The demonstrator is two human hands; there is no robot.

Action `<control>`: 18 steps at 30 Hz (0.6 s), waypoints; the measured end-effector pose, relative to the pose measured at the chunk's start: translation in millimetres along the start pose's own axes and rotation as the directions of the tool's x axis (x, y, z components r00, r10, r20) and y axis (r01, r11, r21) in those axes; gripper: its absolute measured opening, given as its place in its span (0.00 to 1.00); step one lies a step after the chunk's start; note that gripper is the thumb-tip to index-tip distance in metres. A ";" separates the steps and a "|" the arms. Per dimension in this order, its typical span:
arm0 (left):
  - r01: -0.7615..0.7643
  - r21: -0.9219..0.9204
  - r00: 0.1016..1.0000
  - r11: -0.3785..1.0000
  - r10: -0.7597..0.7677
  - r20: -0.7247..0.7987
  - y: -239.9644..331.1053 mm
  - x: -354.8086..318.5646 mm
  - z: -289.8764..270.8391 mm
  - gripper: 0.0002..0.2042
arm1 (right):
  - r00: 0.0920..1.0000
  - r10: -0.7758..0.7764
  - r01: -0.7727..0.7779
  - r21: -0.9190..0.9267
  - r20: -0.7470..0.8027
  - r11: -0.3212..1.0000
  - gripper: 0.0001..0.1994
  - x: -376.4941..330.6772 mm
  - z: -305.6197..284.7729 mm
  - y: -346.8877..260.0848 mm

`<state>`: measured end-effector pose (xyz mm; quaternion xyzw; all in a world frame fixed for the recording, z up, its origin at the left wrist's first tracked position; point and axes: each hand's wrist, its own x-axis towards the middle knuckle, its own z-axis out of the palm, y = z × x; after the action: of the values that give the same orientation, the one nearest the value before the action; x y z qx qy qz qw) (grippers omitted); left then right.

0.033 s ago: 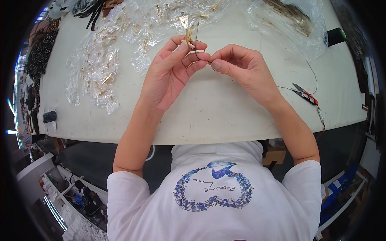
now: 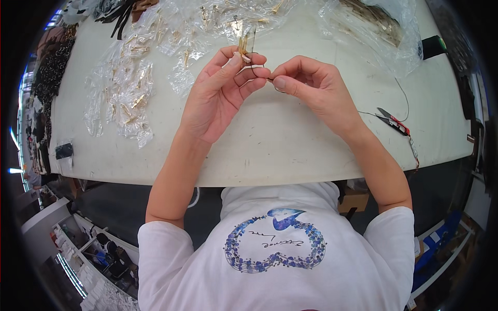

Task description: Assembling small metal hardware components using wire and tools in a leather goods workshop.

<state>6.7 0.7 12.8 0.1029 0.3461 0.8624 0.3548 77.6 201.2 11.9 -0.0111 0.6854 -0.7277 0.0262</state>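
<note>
My left hand (image 2: 218,96) pinches a small bundle of slender gold metal pieces (image 2: 243,44) between thumb and forefinger, upright above the fingertips. A dark thread (image 2: 253,66) loops around the lower end of the bundle and across the left fingers. Just to the right, my right hand (image 2: 319,93) is closed in a pinch on the thread, its fingertips almost against the left hand's fingers. How the thread winds behind the fingers is hidden.
Clear plastic bags of gold pieces (image 2: 132,101) cover the table's (image 2: 270,150) left and far side. A larger plastic bag (image 2: 410,46) lies at the far right near a dark spool (image 2: 433,46). Red-and-black thread snips (image 2: 393,122) rest right of my forearm, with loose thread around them.
</note>
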 end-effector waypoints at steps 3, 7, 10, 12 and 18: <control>0.009 0.008 1.000 1.000 -0.009 -0.011 0.6 -0.2 0.1 0.12 | 1.000 -0.015 0.016 0.017 -0.025 1.000 0.06 0.6 -1.6 -1.3; 0.017 0.020 1.000 1.000 -0.017 -0.018 0.7 -0.5 0.3 0.13 | 0.999 -0.036 0.035 -0.037 -0.013 0.999 0.06 0.5 -4.5 -1.4; 0.016 0.022 1.000 1.000 -0.016 -0.026 0.4 -0.8 0.0 0.13 | 0.999 0.015 -0.019 0.086 0.050 0.996 0.07 0.0 -3.4 -5.4; 0.011 0.007 1.000 1.000 -0.010 -0.026 0.7 -0.7 0.5 0.13 | 0.997 0.033 -0.039 0.094 0.065 0.995 0.08 -0.5 -3.1 -5.6; 0.014 -0.086 0.999 0.996 -0.017 -0.038 1.4 -0.7 0.5 0.12 | 0.992 0.065 -0.073 0.065 0.106 0.995 0.09 -1.8 0.0 -8.7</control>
<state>6.6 -0.2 14.2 0.0683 0.3164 0.8755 0.3587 79.2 201.8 20.6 -0.0242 0.6576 -0.7479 0.0872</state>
